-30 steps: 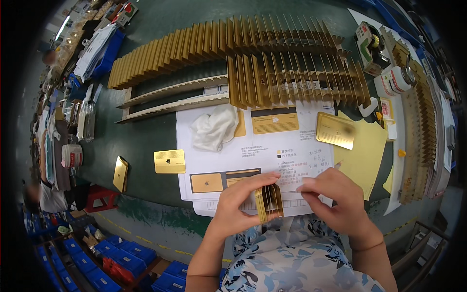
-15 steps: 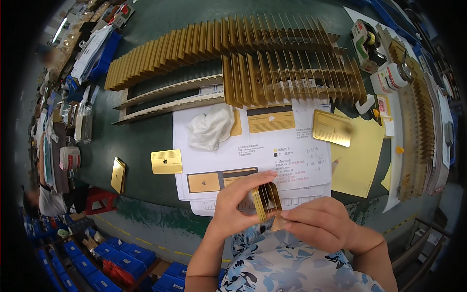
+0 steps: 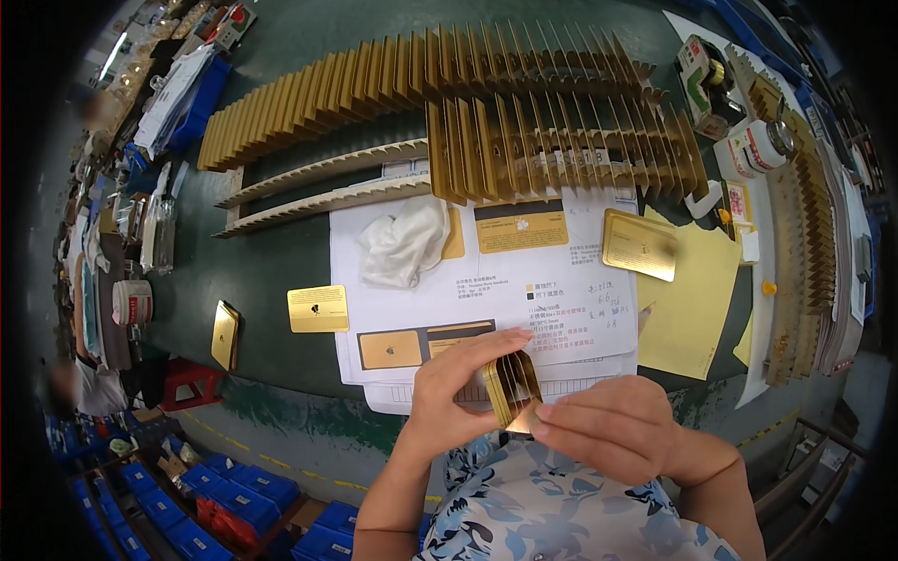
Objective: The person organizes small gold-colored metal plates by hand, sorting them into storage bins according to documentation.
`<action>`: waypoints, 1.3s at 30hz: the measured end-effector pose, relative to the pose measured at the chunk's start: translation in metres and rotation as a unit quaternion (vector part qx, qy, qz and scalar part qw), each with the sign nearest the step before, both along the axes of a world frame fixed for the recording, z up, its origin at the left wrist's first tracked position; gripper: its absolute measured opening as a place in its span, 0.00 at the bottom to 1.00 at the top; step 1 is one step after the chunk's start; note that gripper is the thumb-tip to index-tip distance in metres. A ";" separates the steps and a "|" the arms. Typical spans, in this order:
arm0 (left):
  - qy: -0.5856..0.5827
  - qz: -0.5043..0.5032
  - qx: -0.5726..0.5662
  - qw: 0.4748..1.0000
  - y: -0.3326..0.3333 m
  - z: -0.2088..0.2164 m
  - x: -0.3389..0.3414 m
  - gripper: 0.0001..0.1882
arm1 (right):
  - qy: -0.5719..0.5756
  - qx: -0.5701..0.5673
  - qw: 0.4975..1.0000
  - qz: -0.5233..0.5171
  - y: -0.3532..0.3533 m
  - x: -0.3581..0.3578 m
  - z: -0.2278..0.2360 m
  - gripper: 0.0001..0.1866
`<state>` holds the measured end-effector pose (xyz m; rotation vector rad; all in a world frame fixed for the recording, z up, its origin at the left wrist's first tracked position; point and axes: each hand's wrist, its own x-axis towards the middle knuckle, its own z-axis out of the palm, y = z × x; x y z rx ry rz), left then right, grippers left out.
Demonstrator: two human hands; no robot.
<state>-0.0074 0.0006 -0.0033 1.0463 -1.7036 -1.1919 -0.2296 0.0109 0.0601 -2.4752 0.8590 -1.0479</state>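
A small fanned stack of gold metal cards (image 3: pixel 506 385) is gripped between the thumb and fingers of my left hand (image 3: pixel 456 391). My right hand (image 3: pixel 617 426) pinches the edge of one gold card (image 3: pixel 523 418) at the near side of that stack, which lies tilted against the others. Under and beyond my hands lie printed sheets (image 3: pixel 468 309) with pictures of cards. A white cloth (image 3: pixel 402 245) rests on them. One gold card (image 3: pixel 318 309) lies flat to the left, and a small stack of gold cards (image 3: pixel 225 335) sits farther left. More gold cards (image 3: pixel 640 245) lie on the right.
Slotted racks (image 3: pixel 323 187) across the green table hold rows of upright gold cards (image 3: pixel 318 89). Yellow paper (image 3: pixel 697 309), a white jar (image 3: pixel 753 148) and a tape dispenser (image 3: pixel 708 84) stand right. Another jar (image 3: pixel 133 302) is at the left edge. Blue bins (image 3: pixel 234 496) lie below.
The card pinched by my right hand has tilted, and its face now catches the light. My right hand has shifted slightly left; my left hand keeps its hold.
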 end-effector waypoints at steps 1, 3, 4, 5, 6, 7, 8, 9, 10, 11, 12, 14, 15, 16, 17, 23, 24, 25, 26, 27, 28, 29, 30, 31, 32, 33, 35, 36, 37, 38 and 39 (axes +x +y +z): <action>-0.002 0.000 -0.005 1.000 -0.001 0.001 0.000 0.31 | 0.002 0.002 1.000 -0.001 -0.002 0.000 0.001 0.15; -0.004 0.001 -0.009 1.000 -0.001 0.001 0.000 0.30 | 0.004 0.005 1.000 -0.002 -0.008 0.000 0.003 0.15; -0.007 0.003 -0.007 1.000 0.000 0.000 0.001 0.30 | -0.001 0.003 1.000 0.017 -0.012 0.000 0.004 0.14; -0.010 0.004 -0.005 1.000 0.000 0.000 0.001 0.30 | -0.005 0.001 0.999 0.036 -0.015 0.000 0.005 0.13; -0.010 0.006 -0.005 1.000 0.000 0.000 0.001 0.30 | -0.005 0.001 0.999 0.037 -0.014 -0.001 0.005 0.13; -0.005 0.004 -0.006 1.000 0.000 0.000 0.001 0.30 | 0.000 0.003 0.999 0.042 -0.011 -0.003 0.005 0.13; -0.001 0.003 -0.008 1.000 -0.001 0.000 0.001 0.30 | 0.005 0.006 0.999 0.047 -0.010 -0.005 0.006 0.13; 0.000 0.004 -0.008 1.000 -0.001 0.000 0.000 0.30 | 0.006 0.006 0.999 0.048 -0.009 -0.005 0.006 0.13; -0.005 0.003 -0.008 1.000 -0.001 0.002 -0.001 0.29 | 0.003 0.008 0.999 0.046 -0.009 -0.006 0.006 0.14; -0.009 0.002 -0.009 1.000 -0.001 0.003 -0.002 0.29 | 0.000 0.009 0.999 0.045 -0.009 -0.006 0.007 0.14; -0.009 0.001 -0.009 1.000 -0.002 0.002 -0.002 0.29 | 0.000 0.009 0.999 0.043 -0.011 -0.005 0.005 0.14; -0.004 0.004 0.004 1.000 -0.001 0.002 -0.002 0.29 | -0.018 -0.004 0.999 0.034 -0.017 -0.002 0.002 0.14; -0.005 0.004 0.003 1.000 -0.001 0.001 -0.001 0.29 | -0.018 -0.005 0.999 0.033 -0.019 -0.001 0.002 0.14; -0.004 0.006 0.005 1.000 -0.001 0.001 -0.001 0.29 | -0.014 -0.005 0.999 0.035 -0.020 0.000 0.003 0.15; -0.004 0.008 0.007 1.000 -0.001 0.001 -0.001 0.29 | -0.011 -0.004 0.999 0.037 -0.020 0.000 0.003 0.15; 0.001 0.006 0.005 1.000 0.000 0.003 -0.002 0.27 | -0.008 0.004 0.999 0.051 -0.011 -0.008 0.002 0.17; 0.001 0.003 0.004 1.000 -0.001 0.003 -0.002 0.27 | -0.008 0.003 0.999 0.049 -0.015 -0.005 0.001 0.17; -0.002 0.001 0.001 1.000 -0.001 0.002 -0.001 0.28 | -0.006 0.005 1.000 0.029 -0.021 -0.002 0.000 0.16; -0.005 -0.001 -0.002 1.000 -0.002 0.002 -0.001 0.28 | -0.003 0.006 1.000 0.009 -0.024 -0.001 0.000 0.16; -0.005 -0.001 -0.003 1.000 -0.002 0.001 -0.001 0.28 | -0.004 0.005 1.000 0.009 -0.024 0.000 0.001 0.16; 0.003 0.001 0.004 1.000 -0.001 0.000 0.000 0.28 | 0.003 0.011 1.000 0.017 -0.023 0.000 0.002 0.16; 0.012 0.003 0.011 1.000 -0.001 0.000 0.000 0.29 | 0.010 0.016 1.000 0.025 -0.022 0.000 0.004 0.16; 0.012 0.006 0.011 1.000 0.000 0.000 0.000 0.29 | 0.010 0.016 0.999 0.028 -0.020 -0.002 0.006 0.16; 0.007 0.006 0.009 1.000 0.000 0.000 0.000 0.29 | 0.004 0.029 0.998 0.052 -0.016 -0.006 0.009 0.16; 0.003 0.006 0.008 1.000 0.001 0.001 0.001 0.30 | -0.001 0.041 0.996 0.076 -0.013 -0.009 0.010 0.16; 0.004 0.005 0.007 1.000 0.000 0.001 0.000 0.30 | 0.000 0.041 0.996 0.076 -0.009 -0.011 0.009 0.16; -0.006 -0.002 0.010 1.000 -0.001 0.002 0.000 0.32 | -0.015 0.075 0.990 0.118 -0.004 -0.015 0.007 0.16; -0.007 -0.003 0.010 1.000 -0.001 0.002 -0.001 0.32 | -0.016 0.076 0.990 0.117 -0.004 -0.014 0.008 0.16; -0.003 0.005 0.007 1.000 -0.001 0.002 -0.002 0.32 | -0.028 0.050 0.993 0.099 -0.006 -0.012 0.010 0.16; 0.000 0.013 0.003 1.000 -0.001 0.001 -0.002 0.32 | -0.041 0.024 0.996 0.082 -0.009 -0.011 0.011 0.16; -0.001 0.011 0.002 1.000 -0.001 0.001 -0.002 0.32 | -0.042 0.023 0.996 0.080 -0.014 -0.009 0.012 0.16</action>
